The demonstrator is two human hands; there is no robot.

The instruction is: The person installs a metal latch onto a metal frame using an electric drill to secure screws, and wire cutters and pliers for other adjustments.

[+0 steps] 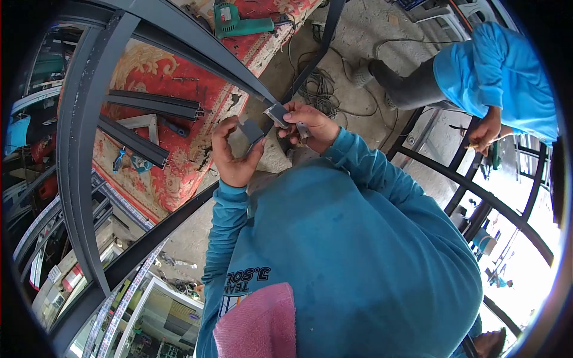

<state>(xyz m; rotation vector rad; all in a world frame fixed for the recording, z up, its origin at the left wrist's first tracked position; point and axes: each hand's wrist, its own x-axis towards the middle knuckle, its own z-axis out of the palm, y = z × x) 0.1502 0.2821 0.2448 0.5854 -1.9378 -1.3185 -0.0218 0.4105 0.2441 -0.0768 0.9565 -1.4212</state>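
In the head view my left hand (236, 156) pinches a small flat grey piece (251, 130) between thumb and fingers. Close by on the right, my right hand (310, 126) grips a second small grey piece (276, 114) with a pale edge, near the end of a long dark metal bar (206, 51). A little shiny part (302, 129) shows at the fingers of my right hand. The two grey pieces are apart. Whether the second piece touches the bar, I cannot tell.
A green power tool (239, 25) lies on a red patterned cloth (179, 143) beside dark profiles (152, 104) and pliers (119, 160). Coiled cable (319, 92) is on the floor. A co-worker in blue (501, 71) stands at the right, near dark frames (477, 188).
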